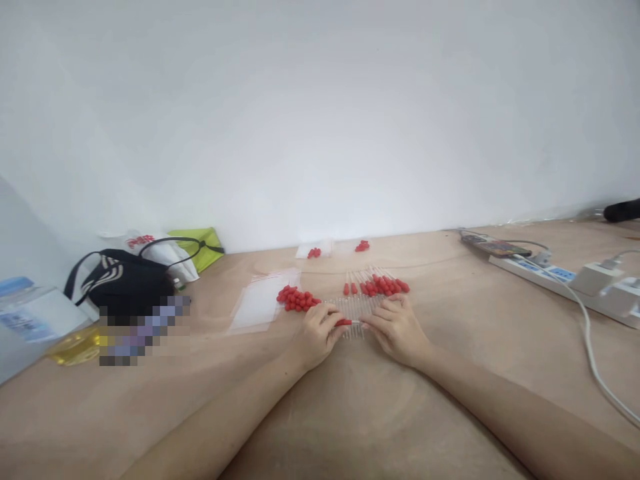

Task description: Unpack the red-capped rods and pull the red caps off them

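My left hand [320, 331] pinches a red rubber bulb [344, 323] between thumb and fingertips. Facing it, my right hand [397, 331] grips a thin clear tube [356, 323] whose end meets the bulb; how far it sits inside is hidden. Under and between both hands lies a row of clear glass-like tubes [357, 308], side by side. Loose red bulbs [299, 299] are heaped just beyond my left hand. Past my right hand lie several droppers [383, 285], clear tubes with red bulbs on their near ends.
Clear plastic bags [257, 303] lie left of the bulb heap. Two small groups of red pieces [314, 253] rest on bags by the wall. A power strip [545, 273] with chargers, a phone [493, 245] and a white cable [587, 333] are at right. A black bag [120, 283] stands left.
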A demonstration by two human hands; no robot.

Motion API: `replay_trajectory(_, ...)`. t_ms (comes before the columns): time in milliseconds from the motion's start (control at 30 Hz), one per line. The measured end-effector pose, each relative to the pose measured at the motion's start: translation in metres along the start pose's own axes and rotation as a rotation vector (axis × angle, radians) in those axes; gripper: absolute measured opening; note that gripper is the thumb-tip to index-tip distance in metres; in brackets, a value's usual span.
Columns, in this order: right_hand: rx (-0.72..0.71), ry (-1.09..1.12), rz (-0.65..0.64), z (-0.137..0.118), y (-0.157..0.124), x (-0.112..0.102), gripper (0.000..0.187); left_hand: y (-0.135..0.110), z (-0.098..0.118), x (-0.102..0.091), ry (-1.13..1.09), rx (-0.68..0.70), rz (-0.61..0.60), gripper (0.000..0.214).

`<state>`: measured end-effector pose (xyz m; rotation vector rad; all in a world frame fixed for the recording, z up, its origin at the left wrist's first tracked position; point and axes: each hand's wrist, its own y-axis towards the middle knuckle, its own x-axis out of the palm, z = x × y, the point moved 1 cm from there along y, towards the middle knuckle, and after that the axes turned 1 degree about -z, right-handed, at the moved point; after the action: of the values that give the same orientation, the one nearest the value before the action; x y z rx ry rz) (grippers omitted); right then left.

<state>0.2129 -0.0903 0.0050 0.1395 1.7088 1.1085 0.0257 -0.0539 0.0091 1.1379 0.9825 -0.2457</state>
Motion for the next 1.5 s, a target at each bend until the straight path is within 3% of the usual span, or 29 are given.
replay_trajectory(467,-0.058,0.068,0.010,-0.004,-0.007,-0.013,0.024,0.001,0.005,-0.015,0.187,0.359,-0.079,0.024)
replay_trajectory(800,-0.074,0.077,0.060,-0.002,0.000,-0.016,0.021,0.010,0.001,-0.030,0.244,0.436,-0.010,0.025)
replay_trajectory(967,-0.094,0.086,0.091,-0.004,0.001,-0.016,0.020,0.013,0.004,-0.029,0.250,0.441,0.054,0.025)
replay_trajectory(1067,-0.079,0.092,0.080,0.003,-0.002,-0.018,0.021,0.012,-0.005,-0.033,0.256,0.445,0.075,0.026)
replay_trajectory(1133,0.010,0.088,0.075,0.016,-0.006,-0.019,0.024,0.007,-0.021,-0.044,0.242,0.348,0.150,0.028)
replay_trajectory(1267,0.419,0.041,0.126,0.042,-0.008,-0.014,0.025,-0.017,-0.072,-0.080,0.282,-0.293,0.462,0.019)
replay_trajectory(1367,0.478,-0.015,0.072,0.043,-0.003,-0.004,0.023,-0.034,-0.101,-0.091,0.264,-0.618,0.465,0.031)
replay_trajectory(1500,0.456,-0.130,0.022,0.032,0.003,0.004,0.024,-0.040,-0.112,-0.082,0.127,-0.802,0.412,0.038)
